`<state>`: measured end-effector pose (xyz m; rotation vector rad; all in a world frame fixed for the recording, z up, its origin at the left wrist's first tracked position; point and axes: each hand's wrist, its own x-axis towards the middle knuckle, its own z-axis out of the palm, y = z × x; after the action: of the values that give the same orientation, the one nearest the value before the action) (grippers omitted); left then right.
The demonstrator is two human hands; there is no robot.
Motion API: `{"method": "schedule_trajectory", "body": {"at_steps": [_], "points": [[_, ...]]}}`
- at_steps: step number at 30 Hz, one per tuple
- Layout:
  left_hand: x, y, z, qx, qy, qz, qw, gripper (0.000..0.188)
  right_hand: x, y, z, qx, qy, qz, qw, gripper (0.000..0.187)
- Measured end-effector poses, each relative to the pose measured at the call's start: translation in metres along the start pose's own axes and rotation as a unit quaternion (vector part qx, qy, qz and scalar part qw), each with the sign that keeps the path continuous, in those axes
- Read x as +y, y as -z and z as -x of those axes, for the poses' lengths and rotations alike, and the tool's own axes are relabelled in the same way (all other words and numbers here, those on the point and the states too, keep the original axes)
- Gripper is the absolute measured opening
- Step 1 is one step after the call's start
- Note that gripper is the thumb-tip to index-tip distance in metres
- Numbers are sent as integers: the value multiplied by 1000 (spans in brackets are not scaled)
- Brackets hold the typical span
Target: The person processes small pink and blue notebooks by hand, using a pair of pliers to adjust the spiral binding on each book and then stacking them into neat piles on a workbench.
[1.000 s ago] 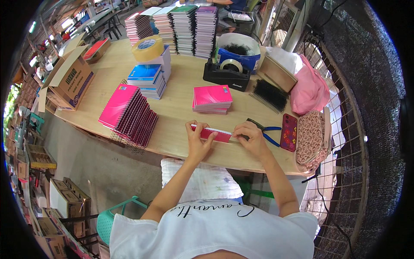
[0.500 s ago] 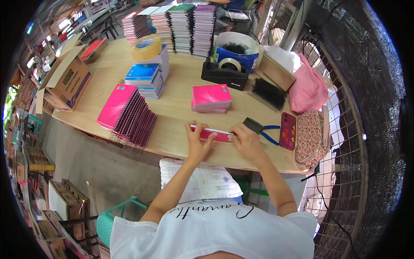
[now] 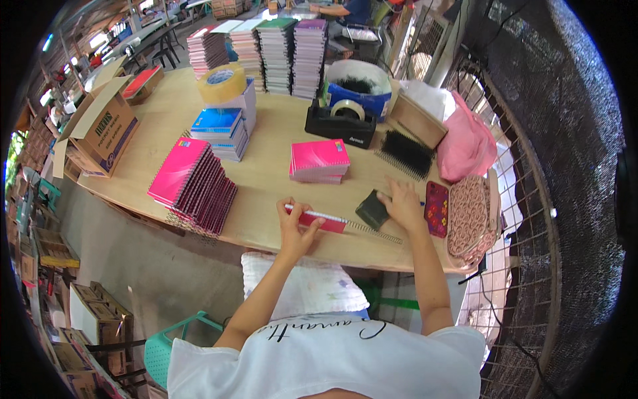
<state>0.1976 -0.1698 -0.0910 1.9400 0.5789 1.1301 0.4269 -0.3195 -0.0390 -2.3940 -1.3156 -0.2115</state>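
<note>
My left hand (image 3: 297, 229) is closed on a small pink notebook (image 3: 329, 225), gripping it near the left end. A thin metal spiral wire (image 3: 377, 231) runs along the notebook's far edge and sticks out past its right end over the table. My right hand (image 3: 404, 205) is spread with its fingers stretched forward, the thumb at the edge of a dark, squarish block (image 3: 373, 210). The blue-handled pliers are almost wholly hidden by that hand. Beyond lie a short stack of pink notebooks (image 3: 320, 158) and a pile of dark spiral wires (image 3: 405, 154).
Bound pink notebooks (image 3: 193, 186) are stacked at left, near blue notebooks (image 3: 219, 130) and a tape roll (image 3: 222, 83). A black tape dispenser (image 3: 340, 124) stands at the back. A phone (image 3: 436, 209) and patterned pouch (image 3: 470, 219) lie at right; an open carton (image 3: 103, 136) stands far left.
My right hand has left the notebook's end and moved right and forward over the pliers. The dark block has shifted left and nearer. The wire's protruding length now shows plainly.
</note>
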Motion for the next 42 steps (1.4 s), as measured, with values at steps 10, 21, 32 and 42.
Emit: {"method": "schedule_trajectory", "body": {"at_steps": [10, 21, 32, 42], "points": [[5, 19, 6, -15, -23, -2, 1000, 37, -15, 46, 18, -161, -4, -59, 985, 58], [3, 17, 10, -1, -43, -4, 999, 37, -44, 40, 10, -325, 28, -96, 940, 91], [13, -7, -1, -23, -38, -20, 999, 50, -2, 21, 4, -254, 98, -389, 880, 37], [14, -12, -6, -57, 0, 21, 998, 55, -13, 16, -2, -288, 45, -391, 873, 37]]}}
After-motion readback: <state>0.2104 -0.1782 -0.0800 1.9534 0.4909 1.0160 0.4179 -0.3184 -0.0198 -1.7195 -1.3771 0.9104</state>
